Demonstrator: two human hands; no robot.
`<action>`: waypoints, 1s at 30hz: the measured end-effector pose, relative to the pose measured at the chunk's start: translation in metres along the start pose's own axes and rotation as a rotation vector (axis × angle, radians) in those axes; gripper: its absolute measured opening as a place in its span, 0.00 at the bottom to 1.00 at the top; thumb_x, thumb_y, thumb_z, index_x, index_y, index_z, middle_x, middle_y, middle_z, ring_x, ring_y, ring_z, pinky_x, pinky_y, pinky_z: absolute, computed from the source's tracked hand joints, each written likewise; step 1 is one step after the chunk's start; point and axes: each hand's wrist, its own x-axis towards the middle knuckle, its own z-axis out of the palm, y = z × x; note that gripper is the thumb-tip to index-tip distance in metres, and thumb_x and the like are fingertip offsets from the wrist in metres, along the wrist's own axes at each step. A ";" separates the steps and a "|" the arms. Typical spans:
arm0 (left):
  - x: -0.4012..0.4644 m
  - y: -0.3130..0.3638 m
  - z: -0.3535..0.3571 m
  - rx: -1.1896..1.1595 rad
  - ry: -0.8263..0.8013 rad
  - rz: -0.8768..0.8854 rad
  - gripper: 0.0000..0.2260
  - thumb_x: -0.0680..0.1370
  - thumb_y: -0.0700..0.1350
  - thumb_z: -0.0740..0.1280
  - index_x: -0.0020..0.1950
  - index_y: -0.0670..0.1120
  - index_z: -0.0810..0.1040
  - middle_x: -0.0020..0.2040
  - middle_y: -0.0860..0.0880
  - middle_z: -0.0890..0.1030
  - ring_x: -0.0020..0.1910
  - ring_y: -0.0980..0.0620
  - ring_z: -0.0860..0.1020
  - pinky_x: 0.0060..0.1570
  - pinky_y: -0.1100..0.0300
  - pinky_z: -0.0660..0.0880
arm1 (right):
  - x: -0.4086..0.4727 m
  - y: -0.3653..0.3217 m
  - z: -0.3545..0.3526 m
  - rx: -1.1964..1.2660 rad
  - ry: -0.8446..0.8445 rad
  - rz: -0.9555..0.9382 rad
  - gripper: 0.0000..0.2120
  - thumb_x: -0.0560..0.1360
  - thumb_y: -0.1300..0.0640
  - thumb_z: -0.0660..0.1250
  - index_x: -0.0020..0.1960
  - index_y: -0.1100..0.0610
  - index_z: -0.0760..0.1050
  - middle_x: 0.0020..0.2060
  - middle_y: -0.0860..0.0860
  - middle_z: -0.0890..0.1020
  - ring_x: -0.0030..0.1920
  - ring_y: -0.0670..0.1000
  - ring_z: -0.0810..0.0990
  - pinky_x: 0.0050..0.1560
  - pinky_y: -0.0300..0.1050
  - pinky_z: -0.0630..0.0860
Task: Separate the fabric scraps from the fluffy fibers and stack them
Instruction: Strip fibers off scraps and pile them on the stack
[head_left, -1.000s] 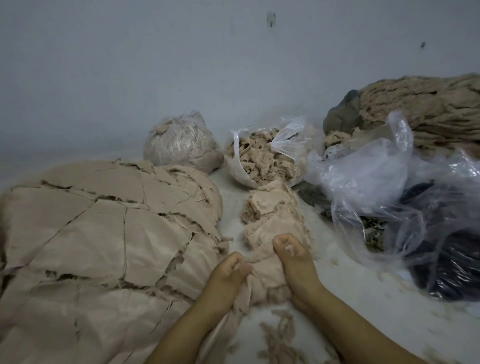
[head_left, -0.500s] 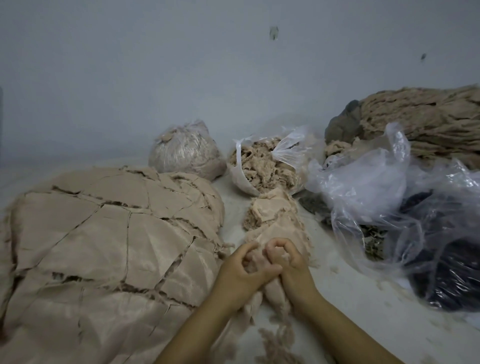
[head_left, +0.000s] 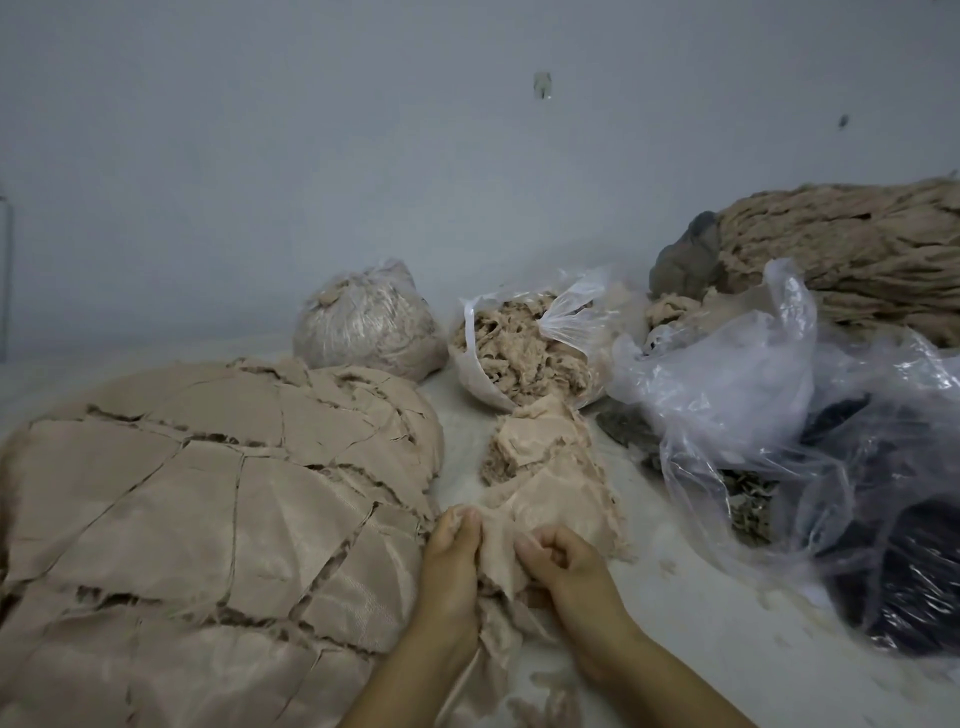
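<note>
Nowhere in the view is any brand, label or readable writing showing. Both forearms are running out of the bottom edge, and the big stack of flat scraps is getting cut off at the left and bottom. What is lying inside the crumpled clear bags on the right is hard to make out; only something dark is showing through the plastic.

The left hand is pinching the top edge of a beige fabric scrap with curled fingers, and the right hand is gripping the same scrap just beside it, its fingers folded in. The scrap is hanging wrinkled between them, its frayed edges carrying fluffy fibers. Behind it a loose pile of scraps is lying on the pale floor, leading to an open bag of fluff. A tied round bag is sitting near the wall, and a rope-like bundle is resting at the far right.
</note>
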 end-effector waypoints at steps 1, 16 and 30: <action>-0.001 0.000 -0.002 -0.098 -0.037 -0.067 0.15 0.81 0.45 0.60 0.54 0.32 0.74 0.43 0.33 0.82 0.41 0.39 0.83 0.37 0.51 0.80 | 0.002 0.000 -0.002 -0.052 0.058 -0.061 0.07 0.77 0.60 0.66 0.42 0.60 0.72 0.25 0.46 0.74 0.26 0.42 0.72 0.28 0.34 0.71; -0.003 -0.007 -0.007 -0.089 -0.126 -0.032 0.15 0.77 0.47 0.64 0.42 0.34 0.78 0.26 0.42 0.78 0.19 0.53 0.74 0.20 0.65 0.71 | -0.005 0.004 0.005 -0.149 0.014 -0.052 0.15 0.75 0.47 0.67 0.38 0.57 0.71 0.28 0.53 0.72 0.27 0.50 0.71 0.27 0.41 0.69; 0.000 -0.004 -0.024 -0.119 0.062 0.027 0.11 0.78 0.46 0.63 0.52 0.38 0.75 0.25 0.48 0.74 0.16 0.58 0.66 0.16 0.70 0.60 | -0.004 -0.025 -0.034 -0.402 -0.449 0.093 0.24 0.76 0.40 0.63 0.30 0.55 0.78 0.18 0.48 0.68 0.19 0.44 0.60 0.22 0.36 0.56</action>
